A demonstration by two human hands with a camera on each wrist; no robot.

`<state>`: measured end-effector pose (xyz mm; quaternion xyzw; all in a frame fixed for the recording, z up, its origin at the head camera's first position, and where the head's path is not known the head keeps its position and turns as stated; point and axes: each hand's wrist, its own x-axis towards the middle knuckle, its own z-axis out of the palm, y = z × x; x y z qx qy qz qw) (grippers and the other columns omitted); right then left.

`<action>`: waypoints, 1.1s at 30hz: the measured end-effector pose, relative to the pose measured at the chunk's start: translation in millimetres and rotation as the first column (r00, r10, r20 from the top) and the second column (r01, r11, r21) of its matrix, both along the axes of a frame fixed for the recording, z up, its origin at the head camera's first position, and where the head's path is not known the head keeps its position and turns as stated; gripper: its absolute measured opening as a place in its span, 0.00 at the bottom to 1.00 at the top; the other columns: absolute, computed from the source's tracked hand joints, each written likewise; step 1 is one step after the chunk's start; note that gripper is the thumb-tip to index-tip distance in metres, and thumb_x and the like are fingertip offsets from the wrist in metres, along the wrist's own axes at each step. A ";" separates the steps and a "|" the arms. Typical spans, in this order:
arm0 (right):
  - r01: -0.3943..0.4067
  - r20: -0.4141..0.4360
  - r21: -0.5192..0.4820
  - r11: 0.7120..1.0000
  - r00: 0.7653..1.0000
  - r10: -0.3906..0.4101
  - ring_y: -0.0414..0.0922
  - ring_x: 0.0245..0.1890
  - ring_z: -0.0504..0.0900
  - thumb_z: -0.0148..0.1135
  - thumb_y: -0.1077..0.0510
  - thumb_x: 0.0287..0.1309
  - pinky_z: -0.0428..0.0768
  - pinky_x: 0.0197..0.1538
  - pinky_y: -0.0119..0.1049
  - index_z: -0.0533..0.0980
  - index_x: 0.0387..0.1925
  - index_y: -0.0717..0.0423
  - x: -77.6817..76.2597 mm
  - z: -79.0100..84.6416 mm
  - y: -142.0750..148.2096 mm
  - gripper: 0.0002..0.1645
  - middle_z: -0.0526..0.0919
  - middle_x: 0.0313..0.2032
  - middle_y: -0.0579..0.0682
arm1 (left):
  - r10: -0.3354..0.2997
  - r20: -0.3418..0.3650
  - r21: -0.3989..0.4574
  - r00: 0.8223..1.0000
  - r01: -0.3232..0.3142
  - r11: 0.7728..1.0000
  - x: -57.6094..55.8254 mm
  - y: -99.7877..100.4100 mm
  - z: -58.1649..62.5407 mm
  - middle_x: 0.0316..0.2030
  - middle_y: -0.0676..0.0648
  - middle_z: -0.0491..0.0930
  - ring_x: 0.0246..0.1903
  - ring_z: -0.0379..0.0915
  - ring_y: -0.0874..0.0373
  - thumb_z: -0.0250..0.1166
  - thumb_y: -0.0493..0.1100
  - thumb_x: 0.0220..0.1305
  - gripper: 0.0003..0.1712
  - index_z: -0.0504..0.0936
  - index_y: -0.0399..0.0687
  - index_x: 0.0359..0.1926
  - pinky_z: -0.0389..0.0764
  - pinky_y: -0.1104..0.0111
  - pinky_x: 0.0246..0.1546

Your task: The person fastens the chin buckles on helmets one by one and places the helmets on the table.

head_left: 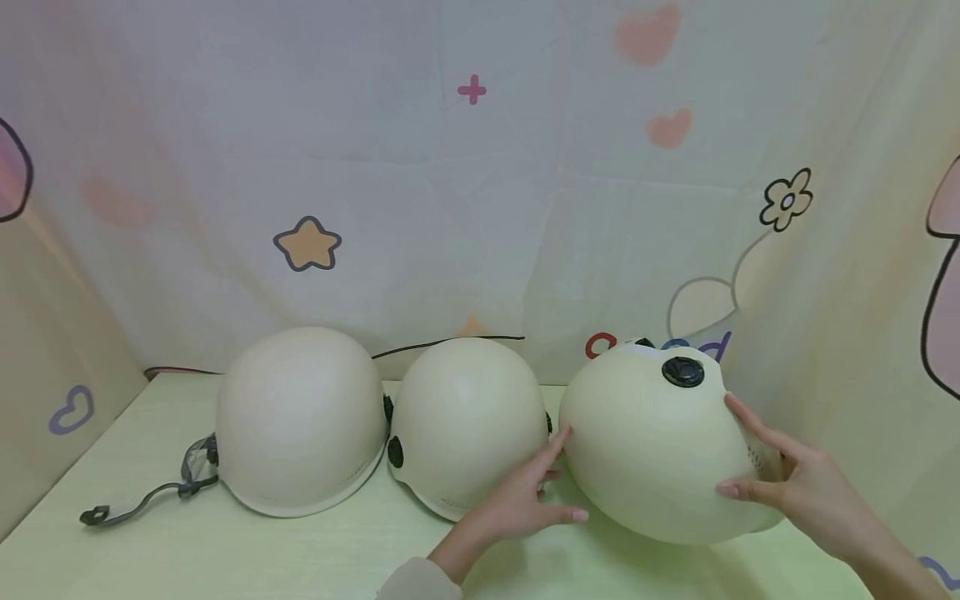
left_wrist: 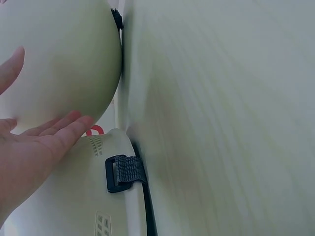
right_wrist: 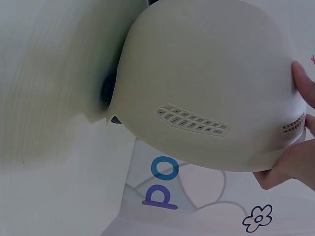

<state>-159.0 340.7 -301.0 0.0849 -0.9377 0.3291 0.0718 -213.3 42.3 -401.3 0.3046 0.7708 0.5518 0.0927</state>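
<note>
Three cream helmets stand in a row on the pale table. At the right end, a helmet [head_left: 645, 450] leans tilted, with a black round vent [head_left: 683, 372] near its top. My right hand [head_left: 821, 492] grips its right side; in the right wrist view, fingers [right_wrist: 290, 167] curl round the shell's edge beside the slotted vents [right_wrist: 192, 119]. My left hand [head_left: 517, 500] touches the left side of that helmet with extended fingertips, thumb apart. Just behind this hand is the middle helmet [head_left: 465, 417], whose black strap buckle [left_wrist: 117, 173] shows in the left wrist view.
The left helmet [head_left: 300, 417] almost touches the middle one. Its dark chin strap [head_left: 142, 504] trails over the table [head_left: 315, 558] to the left. A printed curtain [head_left: 420, 183] hangs behind and at both sides.
</note>
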 end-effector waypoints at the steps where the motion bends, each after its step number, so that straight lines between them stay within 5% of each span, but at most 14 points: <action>1: 0.002 0.001 -0.005 1.000 1.000 -0.002 0.72 0.58 0.55 0.72 0.52 0.42 0.65 0.48 0.65 0.48 0.69 0.35 -0.3 -0.1 0.4 0.57 0.54 0.64 0.66 | 0.000 -0.003 -0.003 1.000 0.000 1.000 0.3 -0.1 -0.3 0.69 0.53 0.47 0.59 0.63 0.48 0.69 0.49 0.51 0.55 0.40 0.72 0.70 0.71 0.59 0.51; 9: 0.040 -0.049 0.040 0.998 0.998 -0.038 0.67 0.57 0.60 0.72 0.51 0.42 0.73 0.46 0.51 0.50 0.69 0.35 -2.0 -2.6 0.7 0.56 0.56 0.63 0.65 | -0.010 0.014 -0.001 1.000 0.010 1.000 1.8 -2.1 0.7 0.69 0.52 0.48 0.59 0.62 0.48 0.69 0.48 0.52 0.55 0.40 0.70 0.70 0.70 0.58 0.53; 14: 0.056 0.009 -0.075 0.996 0.998 -0.055 0.67 0.60 0.54 0.70 0.53 0.46 0.65 0.52 0.61 0.47 0.69 0.32 -3.3 -5.6 1.2 0.55 0.49 0.66 0.63 | -0.009 0.020 0.010 1.000 0.009 1.000 1.9 -3.6 1.8 0.69 0.50 0.47 0.59 0.61 0.46 0.69 0.47 0.52 0.56 0.40 0.67 0.71 0.69 0.56 0.54; 16: 0.071 0.031 -0.122 0.990 0.997 -0.067 0.66 0.60 0.56 0.68 0.53 0.49 0.68 0.52 0.54 0.46 0.69 0.31 -4.5 -6.9 1.9 0.53 0.50 0.65 0.65 | -0.009 0.015 0.017 1.000 0.008 1.000 1.2 -3.6 2.1 0.69 0.49 0.46 0.59 0.61 0.44 0.69 0.47 0.52 0.55 0.39 0.67 0.71 0.68 0.56 0.54; 21: 0.047 0.056 -0.251 0.967 0.998 -0.034 0.64 0.61 0.56 0.64 0.58 0.53 0.70 0.42 0.18 0.48 0.69 0.34 -7.7 -12.3 4.2 0.48 0.48 0.67 0.61 | -0.007 0.029 0.030 1.000 0.007 1.000 -0.4 -3.2 2.2 0.69 0.47 0.46 0.60 0.59 0.42 0.68 0.47 0.53 0.55 0.38 0.68 0.70 0.68 0.56 0.54; 24: 0.011 0.069 -0.337 0.942 0.998 0.013 0.66 0.63 0.47 0.63 0.62 0.54 0.68 0.43 0.17 0.49 0.69 0.36 -9.2 -15.2 5.3 0.47 0.42 0.69 0.53 | -0.006 0.039 0.028 0.999 0.005 1.000 -1.0 -2.5 1.6 0.69 0.43 0.47 0.60 0.59 0.42 0.68 0.47 0.53 0.56 0.37 0.69 0.70 0.68 0.55 0.54; 28: 0.008 0.073 -0.360 0.933 0.997 0.020 0.66 0.62 0.51 0.62 0.63 0.55 0.70 0.42 0.18 0.49 0.69 0.35 -9.5 -17.5 5.5 0.47 0.41 0.68 0.60 | -0.004 0.045 0.025 0.999 0.003 1.000 -1.1 -1.5 1.7 0.68 0.42 0.47 0.60 0.59 0.42 0.68 0.48 0.53 0.57 0.36 0.69 0.70 0.68 0.55 0.54; 33: 0.006 0.048 -0.408 0.913 0.999 0.015 0.31 0.49 0.70 0.62 0.66 0.53 0.73 0.40 0.19 0.50 0.69 0.38 -8.9 -21.6 5.8 0.47 0.45 0.64 0.74 | -0.002 0.045 0.014 0.999 0.002 1.000 -1.3 -0.4 0.4 0.68 0.43 0.47 0.60 0.59 0.44 0.68 0.48 0.53 0.57 0.35 0.70 0.70 0.68 0.56 0.54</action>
